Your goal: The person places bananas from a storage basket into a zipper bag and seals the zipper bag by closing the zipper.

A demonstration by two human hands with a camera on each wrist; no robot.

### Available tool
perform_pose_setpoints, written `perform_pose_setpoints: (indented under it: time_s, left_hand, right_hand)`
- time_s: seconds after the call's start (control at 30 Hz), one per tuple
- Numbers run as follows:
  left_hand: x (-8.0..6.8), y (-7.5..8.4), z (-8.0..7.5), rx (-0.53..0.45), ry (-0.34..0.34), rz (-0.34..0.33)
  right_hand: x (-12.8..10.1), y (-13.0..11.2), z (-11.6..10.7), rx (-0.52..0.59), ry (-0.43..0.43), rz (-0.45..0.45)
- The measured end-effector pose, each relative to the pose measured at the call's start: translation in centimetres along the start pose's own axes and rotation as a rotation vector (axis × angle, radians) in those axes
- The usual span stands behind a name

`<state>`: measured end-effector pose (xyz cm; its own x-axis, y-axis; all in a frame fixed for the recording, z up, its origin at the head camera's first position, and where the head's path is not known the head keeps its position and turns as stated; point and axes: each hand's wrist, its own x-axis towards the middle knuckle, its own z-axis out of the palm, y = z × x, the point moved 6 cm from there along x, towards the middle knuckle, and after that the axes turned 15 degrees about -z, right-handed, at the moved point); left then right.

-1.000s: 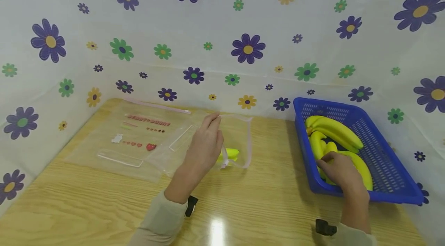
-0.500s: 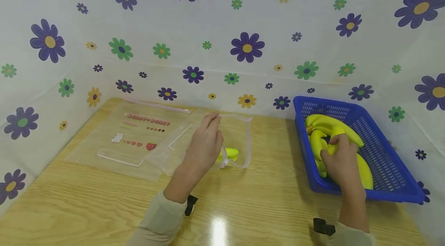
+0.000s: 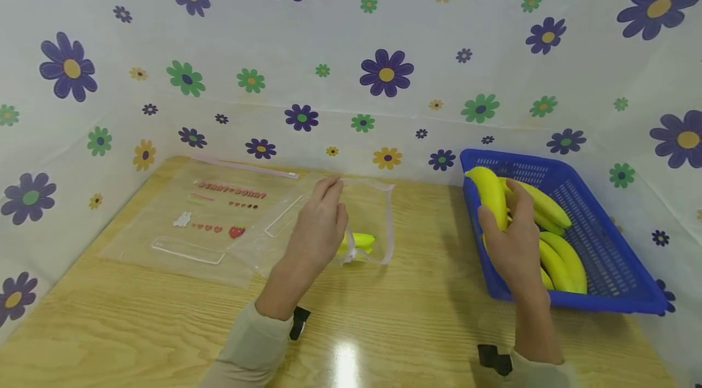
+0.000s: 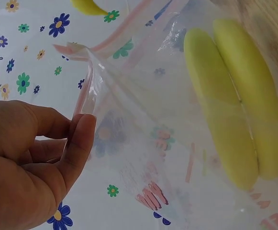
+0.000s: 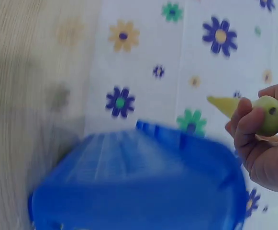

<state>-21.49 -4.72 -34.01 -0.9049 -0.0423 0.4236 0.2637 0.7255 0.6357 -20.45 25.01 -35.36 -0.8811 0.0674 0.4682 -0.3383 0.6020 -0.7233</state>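
As gripped — banana in right hand

Both hands are bare — the left hand and the right hand wear no gloves. Pale beige sleeves cover the forearms to the wrists. Under each wrist sits a small black mount — another on the right.
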Motion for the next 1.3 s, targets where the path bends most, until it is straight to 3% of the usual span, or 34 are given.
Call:
perform_pose_setpoints:
  time_s: [0.17, 0.4, 0.53, 0.7, 0.83, 1.07, 1.3]
  left_hand:
    - [0.0, -0.1, 0.2, -0.014, -0.015, -0.021]
    - [-0.3, -0.5, 0.3, -0.010, -0.041, -0.067]
    - [-0.6, -0.4, 0.3, -0.013, -0.049, -0.060]
    - [-0.2, 0.1, -0.2, -0.039, -0.005, -0.006]
    - [0.0, 0.1, -0.5, -0.037, 0.009, -0.001]
    - [0.1, 0.2, -0.8, -0.049, 0.023, 0.006]
    - [0.0, 0.6, -0.6, -0.035, 0.018, 0.049]
  right_hand:
    - [-0.5, -1.8, 1.9, 0.067, -0.084, -0.038]
    - [-2.0, -2.1, 5.4, 0.391, -0.393, -0.041]
    - [-3.0, -1.6, 7.9, 0.455, -0.501, 0.014]
    - [-3.5, -0.7, 10.5, 0.404, -0.506, 0.132]
    - [-3.5, -0.3, 11.8, 0.382, -0.482, 0.209]
    - [-2.9, -0.3, 12.7, 0.464, -0.420, 0.207]
    - [-3.0, 0.0, 13.3, 0.601, -0.406, 0.269]
